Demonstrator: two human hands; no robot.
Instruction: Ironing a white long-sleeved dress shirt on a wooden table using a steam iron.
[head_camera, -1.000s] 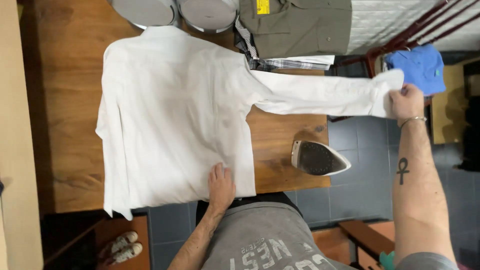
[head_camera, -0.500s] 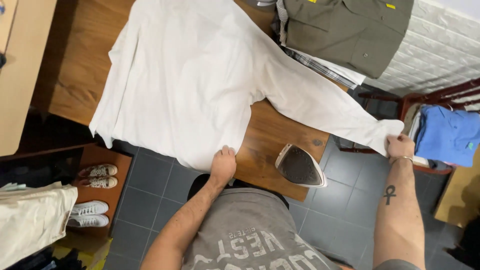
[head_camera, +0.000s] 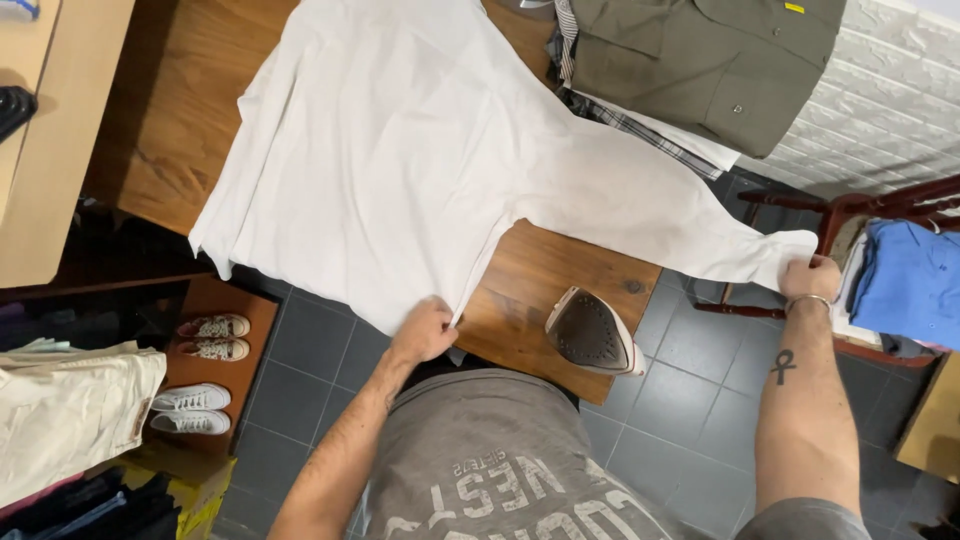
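A white long-sleeved shirt lies spread on a wooden table. My left hand pinches the shirt's lower hem at the table's near edge. My right hand grips the cuff of the sleeve, which is stretched out past the table's right end over the floor. An iron stands tipped on the table's near right corner, its dark soleplate facing up, between my two hands.
Folded olive and checked shirts are stacked at the table's far right. A red chair to the right holds a blue garment. White sneakers sit on a low shelf at left, with beige cloth below.
My left hand went from pressing flat on the shirt to pinching its hem at the edge. My right hand has kept hold of the cuff. The camera tilted and shifted.
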